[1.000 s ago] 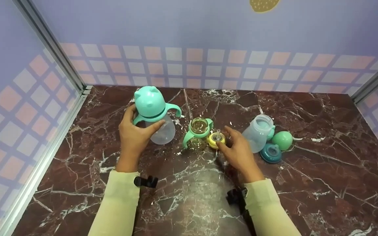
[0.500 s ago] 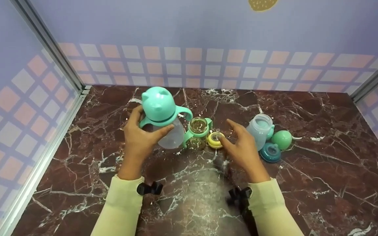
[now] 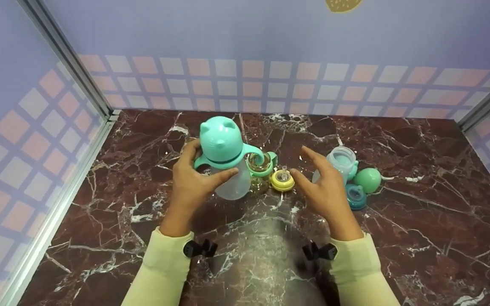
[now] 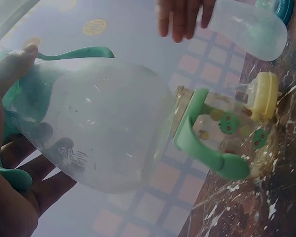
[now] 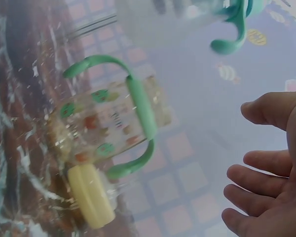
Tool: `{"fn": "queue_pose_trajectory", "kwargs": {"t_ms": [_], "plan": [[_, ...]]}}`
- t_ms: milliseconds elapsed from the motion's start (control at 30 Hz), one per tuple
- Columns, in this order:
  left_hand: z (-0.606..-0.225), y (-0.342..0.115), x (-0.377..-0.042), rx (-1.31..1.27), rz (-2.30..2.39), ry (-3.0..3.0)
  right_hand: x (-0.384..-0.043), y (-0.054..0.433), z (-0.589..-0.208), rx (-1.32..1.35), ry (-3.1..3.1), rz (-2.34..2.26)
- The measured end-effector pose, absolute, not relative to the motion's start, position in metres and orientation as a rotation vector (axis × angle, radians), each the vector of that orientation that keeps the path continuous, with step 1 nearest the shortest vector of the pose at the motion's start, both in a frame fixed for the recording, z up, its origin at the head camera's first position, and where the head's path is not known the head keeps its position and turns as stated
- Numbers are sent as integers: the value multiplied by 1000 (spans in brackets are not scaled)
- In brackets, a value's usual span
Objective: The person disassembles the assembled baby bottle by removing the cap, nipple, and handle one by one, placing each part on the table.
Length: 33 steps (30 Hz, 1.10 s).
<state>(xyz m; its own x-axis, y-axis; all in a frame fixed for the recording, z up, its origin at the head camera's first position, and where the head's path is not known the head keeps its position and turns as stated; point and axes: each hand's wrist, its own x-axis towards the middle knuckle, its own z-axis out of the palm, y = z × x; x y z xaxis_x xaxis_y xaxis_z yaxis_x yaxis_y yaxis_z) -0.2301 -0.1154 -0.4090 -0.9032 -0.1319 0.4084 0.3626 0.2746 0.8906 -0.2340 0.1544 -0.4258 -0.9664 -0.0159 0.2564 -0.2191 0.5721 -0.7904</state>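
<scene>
At the upper left, a metal channel (image 3: 70, 63) edges the lavender wall (image 3: 270, 29), banded with pink and pale squares; a glossy, dark-red marbled tabletop (image 3: 245, 276) fills the lower frame.

Compared with a second ago, the left hand (image 3: 192, 182), curled round the cat-eared bottle (image 3: 223, 146) left of centre, has shifted rightward, so that the bottle now overlaps the handled bottle (image 3: 262, 172) at centre. The right hand (image 3: 326, 187), right of centre, is spread and holds nothing; its thumb, earlier over the yellow nipple cap (image 3: 282, 181), now sits just beside it.

The cat-eared bottle has a shiny turquoise dome over a cloudy body; the handled bottle is clear amber. Right of centre stand a frosted open bottle (image 3: 343, 160), a teal ring cap (image 3: 356, 197) and a smooth green dome (image 3: 368, 180).
</scene>
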Motion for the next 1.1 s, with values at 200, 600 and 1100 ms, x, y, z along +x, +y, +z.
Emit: {"fn": "queue_pose_trajectory", "kwargs": {"t_ms": [200,600,1100], "plan": [[-412,-107,-229,-231,-1649,-2199,-225,153,-415,255,-2525,1366],[-415,-96,-223,-331,-1630,-2234,-216,151,-403,335,-2438,1361],[-422,-78,-218,-457,-1617,-2299,-206,146,-394,445,-2389,1333]]}}
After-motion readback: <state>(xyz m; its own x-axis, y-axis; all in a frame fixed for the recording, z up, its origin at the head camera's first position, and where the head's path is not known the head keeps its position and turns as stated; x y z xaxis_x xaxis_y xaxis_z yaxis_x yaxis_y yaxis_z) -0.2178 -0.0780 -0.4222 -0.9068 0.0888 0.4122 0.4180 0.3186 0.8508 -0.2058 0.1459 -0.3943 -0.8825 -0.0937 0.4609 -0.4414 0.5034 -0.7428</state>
